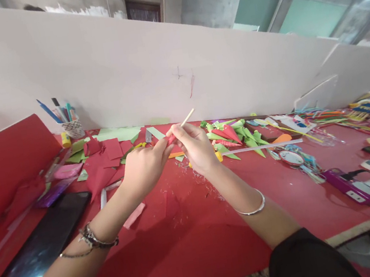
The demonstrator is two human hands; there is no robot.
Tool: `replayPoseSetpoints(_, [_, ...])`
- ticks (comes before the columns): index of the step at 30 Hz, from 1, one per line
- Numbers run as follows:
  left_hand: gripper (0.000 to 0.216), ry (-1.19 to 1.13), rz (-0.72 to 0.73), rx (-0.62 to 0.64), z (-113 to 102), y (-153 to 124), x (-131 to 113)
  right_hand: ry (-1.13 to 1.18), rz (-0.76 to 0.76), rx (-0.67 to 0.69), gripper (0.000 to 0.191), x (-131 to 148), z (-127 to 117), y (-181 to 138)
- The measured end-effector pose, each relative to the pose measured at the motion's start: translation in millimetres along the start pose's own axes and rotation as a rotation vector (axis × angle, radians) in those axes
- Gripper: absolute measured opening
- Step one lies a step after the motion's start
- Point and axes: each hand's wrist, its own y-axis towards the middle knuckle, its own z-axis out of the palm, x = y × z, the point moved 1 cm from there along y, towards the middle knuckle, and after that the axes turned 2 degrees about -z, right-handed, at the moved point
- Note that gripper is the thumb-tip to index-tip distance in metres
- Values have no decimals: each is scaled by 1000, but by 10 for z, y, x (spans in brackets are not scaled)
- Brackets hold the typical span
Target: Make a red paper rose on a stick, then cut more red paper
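Note:
My left hand (pixel 143 166) and my right hand (pixel 198 148) meet above the middle of the red table. Their closed fingers pinch a small piece of red paper (pixel 171 139), mostly hidden by the fingers. A thin pale stick (pixel 188 117) slants up and away out of my right hand's grip; its lower end is covered. Whether the paper is wrapped around the stick cannot be made out. Behind my right hand lies a pile of red and green paper cones (pixel 229 133). Red paper pieces (pixel 112 148) are scattered beyond my left hand.
A black tablet-like slab (pixel 43 245) lies at the left, near a pen cup (pixel 72 127). A glue gun-like yellow tip with a clear rod (pixel 260 147) is right of my hand. A purple power strip (pixel 350 187) sits at right. A white partition (pixel 125 73) stands behind.

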Motion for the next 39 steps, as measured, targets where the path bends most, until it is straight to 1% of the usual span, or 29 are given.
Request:
replayPoseSetpoints(1, [30, -72, 5, 62, 5, -3, 2, -1, -7, 13, 25, 4, 1, -2])
replayPoseSetpoints(2, [34, -203, 2, 159, 11, -7, 2, -2, -17, 26, 25, 15, 0, -3])
replayPoseSetpoints(5, [40, -757, -43, 488, 32, -36, -13, 3, -45, 89, 25, 61, -15, -8])
replayPoseSetpoints(7, [41, -1073, -86, 626, 50, -64, -34, 40, -37, 155, 25, 81, -26, -11])
replayPoseSetpoints(9, [43, -1290, -126, 701, 78, -99, -55, 107, -29, 230, 25, 86, -35, -15])
replayPoseSetpoints(11, [45, -1454, -151, 746, 118, -135, -67, 177, -24, 300, 26, 80, -41, -21])
replayPoseSetpoints(15, [48, -1681, -122, 853, 226, -202, -38, 262, 9, 405, 27, 75, -40, -42])
replayPoseSetpoints(17, [50, -1716, -141, 890, 284, -226, 7, 270, 18, 423, 28, 75, -32, -54])
replayPoseSetpoints(19, [52, -1707, -215, 913, 333, -247, 56, 274, 17, 433, 30, 66, -18, -63])
replayPoseSetpoints(21, [53, -1708, -268, 957, 361, -266, 89, 284, -2, 445, 31, 47, -2, -70])
replayPoseSetpoints(22, [53, -1729, -268, 988, 366, -275, 94, 293, -22, 451, 32, 35, 6, -73])
replayPoseSetpoints(27, [49, -1935, -108, 1146, 328, -302, 37, 345, -122, 501, 34, -27, 36, -84])
replayPoseSetpoints(30, [51, -1946, -27, 1214, 282, -290, 0, 364, -121, 519, 34, -35, 41, -90])
replayPoseSetpoints(32, [52, -1864, -12, 1184, 236, -256, 7, 340, -120, 527, 33, -2, 28, -87])
replayPoseSetpoints(35, [52, -1610, -44, 1043, 150, -169, 88, 157, -129, 519, 25, 110, -35, -61])
replayPoseSetpoints(37, [46, -1402, -68, 968, 95, -102, 175, 3, -139, 483, 17, 191, -105, -26])
replayPoseSetpoints(39, [41, -1154, -78, 908, 52, -43, 260, -103, -173, 401, 18, 246, -184, 18])
